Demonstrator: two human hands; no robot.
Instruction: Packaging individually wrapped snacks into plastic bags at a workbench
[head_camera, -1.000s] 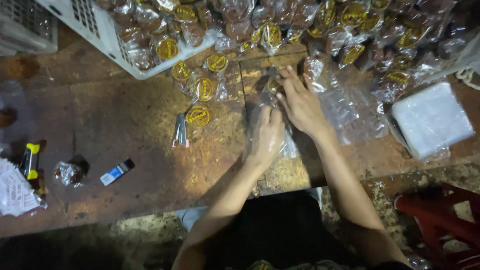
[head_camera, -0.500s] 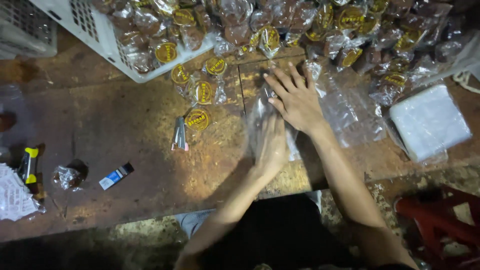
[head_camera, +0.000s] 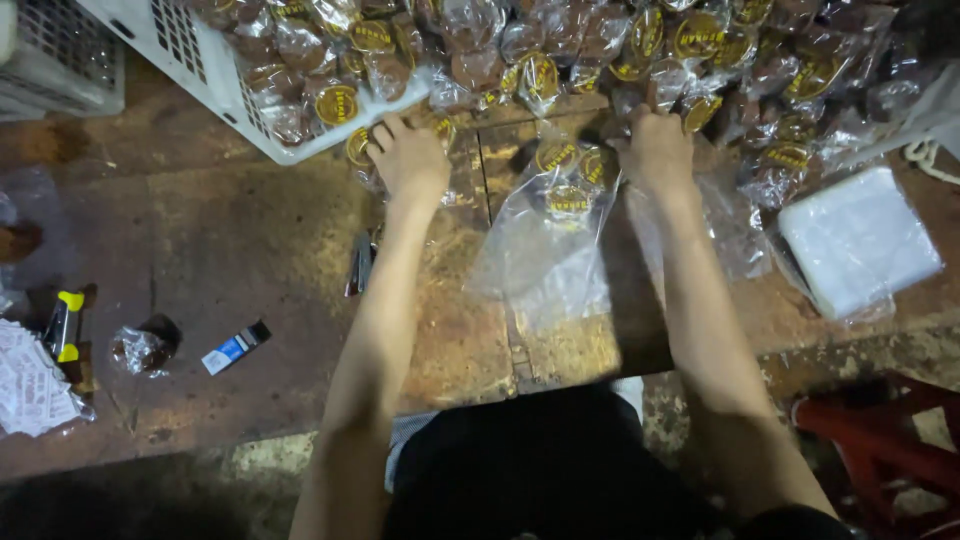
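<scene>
My left hand (head_camera: 410, 160) rests at the corner of a white crate (head_camera: 200, 60), fingers curled over small clear-wrapped packets with round gold labels (head_camera: 358, 148). My right hand (head_camera: 655, 150) reaches into the big heap of the same packets (head_camera: 760, 70) along the table's far side, fingers closed among them. Between my arms a clear plastic bag (head_camera: 545, 260) lies flat on the worn wooden table (head_camera: 250, 250), with a few labelled packets (head_camera: 567, 195) at its far end.
A stack of clear bags (head_camera: 860, 240) lies at the right. A red stool (head_camera: 880, 440) stands below the table edge. At the left are a yellow-and-black tool (head_camera: 62, 325), a crumpled wrapper (head_camera: 140, 350), a small blue-white pack (head_camera: 235, 347) and printed slips (head_camera: 30, 385).
Both hands left the clear bag in the middle and moved forward and apart, the left to the crate corner, the right into the heap. The bag now lies flat.
</scene>
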